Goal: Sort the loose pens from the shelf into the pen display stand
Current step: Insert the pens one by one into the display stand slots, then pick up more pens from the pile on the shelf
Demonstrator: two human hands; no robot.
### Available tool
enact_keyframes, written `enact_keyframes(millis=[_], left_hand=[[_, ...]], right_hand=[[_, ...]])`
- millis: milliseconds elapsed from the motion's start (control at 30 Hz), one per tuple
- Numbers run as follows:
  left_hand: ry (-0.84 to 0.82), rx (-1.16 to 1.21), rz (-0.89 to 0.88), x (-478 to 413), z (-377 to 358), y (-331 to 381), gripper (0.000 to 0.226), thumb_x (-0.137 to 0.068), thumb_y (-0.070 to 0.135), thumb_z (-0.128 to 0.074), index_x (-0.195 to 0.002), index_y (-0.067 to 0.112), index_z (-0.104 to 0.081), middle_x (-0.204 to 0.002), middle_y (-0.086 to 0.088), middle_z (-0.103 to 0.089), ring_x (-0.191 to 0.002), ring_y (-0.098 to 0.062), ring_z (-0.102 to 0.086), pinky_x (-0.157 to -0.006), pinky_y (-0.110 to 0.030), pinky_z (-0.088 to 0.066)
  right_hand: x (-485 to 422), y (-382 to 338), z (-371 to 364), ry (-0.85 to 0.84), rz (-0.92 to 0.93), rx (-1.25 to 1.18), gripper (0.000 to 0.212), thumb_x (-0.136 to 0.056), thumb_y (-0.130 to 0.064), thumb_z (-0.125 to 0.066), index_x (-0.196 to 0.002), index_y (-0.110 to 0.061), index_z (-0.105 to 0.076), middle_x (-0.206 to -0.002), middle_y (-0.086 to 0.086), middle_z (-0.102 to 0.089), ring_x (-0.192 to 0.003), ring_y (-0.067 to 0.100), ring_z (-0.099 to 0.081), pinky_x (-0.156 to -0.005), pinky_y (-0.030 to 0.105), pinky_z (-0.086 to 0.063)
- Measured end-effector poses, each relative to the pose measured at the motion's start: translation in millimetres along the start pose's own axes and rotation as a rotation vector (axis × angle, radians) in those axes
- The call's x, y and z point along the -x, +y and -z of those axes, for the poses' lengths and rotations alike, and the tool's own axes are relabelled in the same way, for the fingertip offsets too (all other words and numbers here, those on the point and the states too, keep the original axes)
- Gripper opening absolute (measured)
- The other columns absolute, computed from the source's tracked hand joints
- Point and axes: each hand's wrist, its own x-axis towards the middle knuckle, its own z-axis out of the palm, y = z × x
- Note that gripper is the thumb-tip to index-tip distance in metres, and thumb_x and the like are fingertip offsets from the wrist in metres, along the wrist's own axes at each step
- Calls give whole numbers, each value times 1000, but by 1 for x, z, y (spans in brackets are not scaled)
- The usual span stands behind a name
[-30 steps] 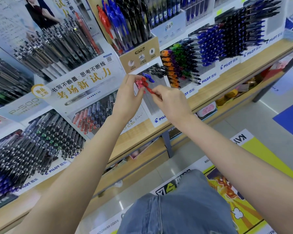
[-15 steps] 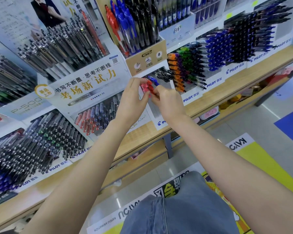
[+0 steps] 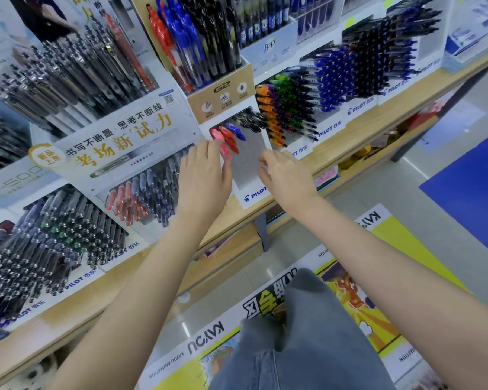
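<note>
Left hand (image 3: 203, 181) is flat with fingers straight and holds nothing. Its tips are at the pink pens (image 3: 223, 149); I can't tell if they touch.

Risk: a nudge there pops a half-seated pen loose, and it slides down the pen display stand (image 3: 248, 167) between the 2 hands.

Right hand (image 3: 289, 175) is loosely curled and empty. Risk: it snags the orange pens (image 3: 273, 128) just above it.

Stand count:
- about 2 pink pens
- about 2 red pens (image 3: 231, 139)
- 1 or 2 blue pens (image 3: 237, 130)
- black pens (image 3: 251, 121), too blurred to count
</note>
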Motion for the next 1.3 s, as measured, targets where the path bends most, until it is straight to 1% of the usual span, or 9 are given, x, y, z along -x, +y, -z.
enact_keyframes(millis=[100, 200, 300, 467, 667, 800, 967, 1133, 1300], left_hand=[[-92, 90, 15, 48, 1, 11, 24, -89, 14, -53, -110, 3, -57, -101, -15, -60, -92, -36, -56, -77, -43, -42], [-376, 165, -7, 111, -10, 22, 18, -91, 13, -52, -105, 5, -60, -99, -12, -60, -88, -34, -57, -74, -38, -40], [-669, 139, -53, 161, -28, 35, 17, -94, 15, -45, -101, 6, -58, -101, -10, -58, -87, -33, -59, -70, -39, -46], [-1069, 85, -64, 204, -52, 91, 29, -98, 25, -34, -114, 12, -54, -113, -8, -61, -98, -30, -61, -80, -38, -50], [-1194, 107, -279, 201, -77, 222, 28, -100, 25, -33, -114, 10, -52, -112, -12, -61, -106, -32, -58, -80, -37, -43], [-1212, 168, -536, 200, -100, 322, 26, -98, 25, -36, -110, 12, -55, -114, -11, -60, -105, -30, -56, -86, -38, -45], [-1197, 110, -892, 205, -111, 419, 24, -98, 24, -36, -109, 14, -55, -111, -6, -60, -103, -28, -57, -82, -37, -44], [-1223, 76, -1126, 202, -119, 451, 23, -98, 22, -37, -110, 14, -54, -113, -3, -58, -104, -24, -55, -80, -32, -39], [-1315, -1, -1222, 175, -147, 466, 19, -94, 17, -42, -98, 8, -59, -106, -10, -62, -99, -29, -58, -82, -40, -46]], right_hand=[[43, 22, 3, 56, -15, 64, 12, -86, -14, -61, -91, -3, -62, -84, 12, -62, -83, 30, -58, -63, 37, -52], [103, 49, 3, 34, -164, 119, 9, -81, -13, -64, -81, -4, -62, -76, 13, -59, -75, 32, -58, -59, 38, -53], [169, 73, 7, -115, -328, 151, 14, -87, -17, -58, -87, -3, -61, -85, 15, -59, -83, 35, -58, -65, 42, -53], [285, 115, 33, -297, -647, 122, 27, -96, -26, -45, -110, -7, -56, -110, 11, -55, -99, 31, -58, -70, 38, -47], [433, 178, 81, -321, -1102, 53, 32, -97, -24, -41, -125, -8, -45, -115, 12, -54, -93, 32, -58, -66, 38, -48], [519, 198, 121, -146, -1370, 114, 26, -94, -18, -49, -113, -1, -56, -109, 18, -56, -91, 37, -58, -59, 35, -36], [589, 203, 153, -9, -1713, 136, 26, -93, -17, -51, -115, -4, -55, -113, 16, -53, -104, 36, -53, -72, 41, -45], [618, 197, 160, 155, -1876, 114, 24, -90, -14, -55, -108, 1, -57, -106, 19, -53, -97, 40, -55, -72, 44, -47], [615, 185, 156, 232, -2032, 116, 26, -92, -20, -53, -111, -4, -57, -108, 16, -56, -101, 35, -55, -76, 40, -45]])
